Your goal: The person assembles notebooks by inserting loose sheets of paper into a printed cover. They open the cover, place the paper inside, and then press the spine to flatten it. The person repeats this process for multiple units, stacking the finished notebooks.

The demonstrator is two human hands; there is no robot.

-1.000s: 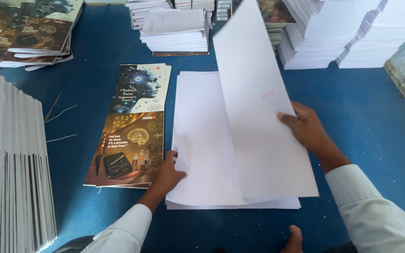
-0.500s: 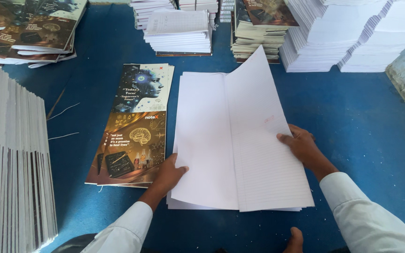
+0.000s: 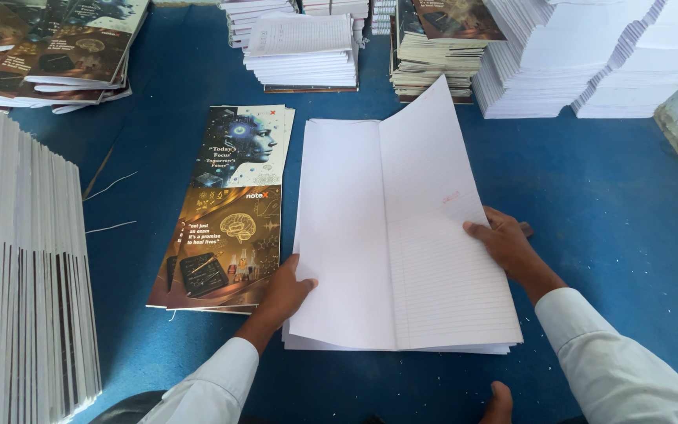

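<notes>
A stack of white ruled paper sheets (image 3: 386,235) lies open on the blue surface in front of me. Its top right-hand sheet is nearly flat, with only its far corner still raised. My left hand (image 3: 284,294) rests on the stack's left edge near the front, fingers on the paper. My right hand (image 3: 508,243) presses the right edge of the top sheet. A small pile of printed notebook covers (image 3: 229,208) lies just left of the sheets, beside my left hand.
A tall row of stacked sheets (image 3: 21,267) stands at the left edge. More covers (image 3: 56,55) sit at the back left. Piles of paper and notebooks (image 3: 300,47) (image 3: 559,55) line the back. A toe (image 3: 500,400) shows at the bottom. The surface is a blue mat (image 3: 621,188).
The top right sheet, lifted high a second ago, has come down almost flat onto the stack. My right hand moved down with it; my left hand stayed on the left edge.
</notes>
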